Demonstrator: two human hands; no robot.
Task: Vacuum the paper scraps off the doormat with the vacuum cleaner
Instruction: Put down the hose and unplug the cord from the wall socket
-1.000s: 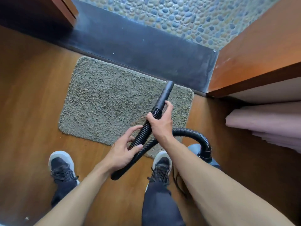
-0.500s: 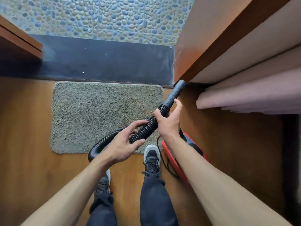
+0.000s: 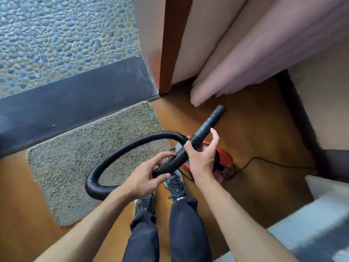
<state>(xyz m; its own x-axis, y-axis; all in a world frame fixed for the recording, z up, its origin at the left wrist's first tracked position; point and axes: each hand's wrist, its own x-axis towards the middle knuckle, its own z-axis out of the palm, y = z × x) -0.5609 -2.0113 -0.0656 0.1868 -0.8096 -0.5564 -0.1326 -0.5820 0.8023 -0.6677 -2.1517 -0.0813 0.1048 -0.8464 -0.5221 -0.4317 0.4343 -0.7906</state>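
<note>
Left hand [image 3: 145, 178] loosely cups the ribbed hose [image 3: 120, 154], fingers half open; right hand [image 3: 202, 157] grips it just behind the nozzle [image 3: 209, 121], fingertips spread. Hose loops over the doormat [image 3: 75, 157]; red vacuum cleaner [image 3: 224, 161] sits right of the doormat, curtain [image 3: 245, 59] beyond

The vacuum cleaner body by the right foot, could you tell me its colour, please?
Red vacuum cleaner body, clearest in the head view.
</note>
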